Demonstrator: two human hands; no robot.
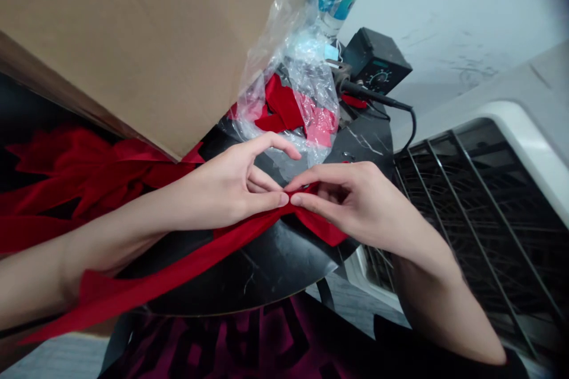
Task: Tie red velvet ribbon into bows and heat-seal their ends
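L hand (231, 189) and R hand (355, 207) meet in the middle, fingertips pinching a red ribbon (146, 272) over a round black tabletop (262, 266). The pinch keeps the ribbon bunched and tight, w/ one long end running down-left. A pile of red cloth (75, 183) sits left, partly under the L arm. A cardboard box (133, 41) fills the top left, cut off by the view. Fingers hide the pinched bit, so can't tell if there's a knot. A clear plastic bag (302, 100) holds something red, hard to make out.
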